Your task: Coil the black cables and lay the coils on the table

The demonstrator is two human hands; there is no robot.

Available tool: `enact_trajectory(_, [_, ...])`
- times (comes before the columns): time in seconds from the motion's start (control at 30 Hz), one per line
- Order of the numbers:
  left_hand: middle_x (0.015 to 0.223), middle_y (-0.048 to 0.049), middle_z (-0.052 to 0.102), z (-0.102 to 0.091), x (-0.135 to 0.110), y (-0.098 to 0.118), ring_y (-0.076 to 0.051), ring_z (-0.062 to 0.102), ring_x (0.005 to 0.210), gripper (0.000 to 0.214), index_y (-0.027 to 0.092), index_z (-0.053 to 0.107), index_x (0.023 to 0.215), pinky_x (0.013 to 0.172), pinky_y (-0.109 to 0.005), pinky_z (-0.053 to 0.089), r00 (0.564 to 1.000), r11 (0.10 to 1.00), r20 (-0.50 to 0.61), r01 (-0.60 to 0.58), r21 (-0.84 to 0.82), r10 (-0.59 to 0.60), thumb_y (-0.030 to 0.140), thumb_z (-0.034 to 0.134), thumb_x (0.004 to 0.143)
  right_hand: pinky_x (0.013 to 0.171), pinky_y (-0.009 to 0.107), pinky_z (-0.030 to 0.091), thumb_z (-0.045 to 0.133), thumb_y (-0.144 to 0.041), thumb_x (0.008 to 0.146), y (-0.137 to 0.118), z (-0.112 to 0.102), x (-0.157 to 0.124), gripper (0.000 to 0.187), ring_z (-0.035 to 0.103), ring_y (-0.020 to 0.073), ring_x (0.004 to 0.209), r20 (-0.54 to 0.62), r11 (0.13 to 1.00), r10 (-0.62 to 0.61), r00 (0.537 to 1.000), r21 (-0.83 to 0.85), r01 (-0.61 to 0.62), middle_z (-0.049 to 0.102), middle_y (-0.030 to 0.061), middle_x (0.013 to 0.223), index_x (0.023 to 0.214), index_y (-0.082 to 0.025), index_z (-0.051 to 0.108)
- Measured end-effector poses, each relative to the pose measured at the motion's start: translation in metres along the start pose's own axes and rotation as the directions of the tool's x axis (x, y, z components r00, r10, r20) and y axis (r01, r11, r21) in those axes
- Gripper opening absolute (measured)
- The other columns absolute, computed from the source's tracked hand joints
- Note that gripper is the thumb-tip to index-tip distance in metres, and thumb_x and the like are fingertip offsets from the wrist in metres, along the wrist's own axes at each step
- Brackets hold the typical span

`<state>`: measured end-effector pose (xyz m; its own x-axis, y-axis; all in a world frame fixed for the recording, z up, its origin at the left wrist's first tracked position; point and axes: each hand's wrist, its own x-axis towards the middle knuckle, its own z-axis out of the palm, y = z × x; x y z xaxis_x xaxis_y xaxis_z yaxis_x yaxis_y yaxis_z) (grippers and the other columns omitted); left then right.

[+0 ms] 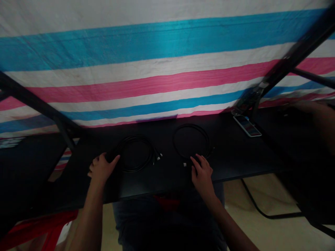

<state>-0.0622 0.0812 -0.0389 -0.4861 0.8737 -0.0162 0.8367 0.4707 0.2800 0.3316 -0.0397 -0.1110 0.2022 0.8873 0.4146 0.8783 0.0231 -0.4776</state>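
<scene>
Two coils of black cable lie on the black table. The left cable coil (151,153) is thicker, with several light-tipped plugs at its right side. My left hand (101,168) rests at this coil's left edge, thumb spread from the fingers. The dark patch between thumb and fingers is too dim to make out. The right cable coil (208,139) is a thinner single loop, with a pale plug (184,164) at its near left. My right hand (202,176) lies at the loop's near edge, fingers loosely stretched out; whether they touch the cable I cannot tell.
The black table (159,181) ends close to my lap. A phone (247,126) lies at the back right beside a dark slanted frame post (285,66). A striped sheet (157,83) hangs behind. At the far right another person's blurred arm (323,116) reaches over the neighbouring table.
</scene>
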Motion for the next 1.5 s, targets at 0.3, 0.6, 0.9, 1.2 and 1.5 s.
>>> enact_trajectory(0.3, [0.117, -0.0209, 0.066, 0.012, 0.031, 0.013, -0.039, 0.063, 0.109, 0.049, 0.017, 0.064, 0.116, 0.088, -0.048, 0.052, 0.979, 0.980, 0.060, -0.196, 0.029, 0.194, 0.054, 0.062, 0.084, 0.100, 0.053, 0.034, 0.048, -0.023, 0.094, 0.022, 0.001, 0.012, 0.027, 0.055, 0.0344, 0.131, -0.043, 0.998, -0.020, 0.999, -0.052, 0.018, 0.071, 0.0129, 0.122, 0.111, -0.021, 0.069])
enact_trajectory(0.6, [0.088, -0.0078, 0.066, 0.004, 0.042, 0.010, -0.024, 0.064, 0.083, 0.023, 0.020, 0.057, 0.091, 0.077, -0.033, 0.048, 0.952, 0.951, -0.029, -0.305, -0.054, 0.304, 0.042, 0.050, 0.094, 0.099, 0.054, 0.043, 0.051, -0.017, 0.093, -0.010, -0.009, -0.011, 0.024, 0.059, 0.0335, 0.121, -0.258, 0.992, -0.089, 0.962, 0.062, 0.108, 0.066, 0.0142, 0.120, 0.111, -0.023, 0.066])
enact_trajectory(0.9, [0.097, -0.0104, 0.066, 0.010, 0.032, 0.008, -0.028, 0.062, 0.097, 0.025, 0.021, 0.058, 0.090, 0.087, -0.037, 0.048, 0.934, 0.935, -0.042, -0.355, -0.011, 0.354, 0.045, 0.053, 0.093, 0.093, 0.050, 0.049, 0.051, -0.014, 0.093, -0.072, 0.023, -0.002, 0.025, 0.064, 0.0286, 0.111, -0.093, 0.927, -0.176, 0.980, 0.318, 0.197, 0.067, 0.0112, 0.116, 0.108, -0.025, 0.067])
enact_trajectory(1.2, [0.138, -0.0196, 0.055, 0.023, 0.004, 0.019, -0.039, 0.049, 0.128, 0.046, 0.018, 0.053, 0.131, 0.099, -0.053, 0.042, 0.937, 0.949, -0.151, -0.314, 0.025, 0.314, 0.044, 0.055, 0.094, 0.093, 0.049, 0.047, 0.052, -0.018, 0.092, -0.046, 0.010, 0.045, 0.024, 0.061, 0.0300, 0.110, -0.144, 0.973, -0.095, 0.985, 0.195, 0.123, 0.067, 0.0139, 0.115, 0.108, -0.021, 0.070])
enact_trajectory(1.5, [0.119, -0.0218, 0.063, 0.022, 0.022, 0.026, -0.040, 0.061, 0.109, 0.048, 0.013, 0.058, 0.133, 0.090, -0.052, 0.048, 0.960, 0.962, -0.074, -0.271, 0.002, 0.271, 0.037, 0.056, 0.091, 0.092, 0.049, 0.048, 0.051, -0.022, 0.094, 0.002, -0.006, 0.017, 0.020, 0.061, 0.0296, 0.106, -0.132, 0.989, -0.050, 0.990, 0.130, 0.067, 0.067, 0.0128, 0.111, 0.102, -0.022, 0.070])
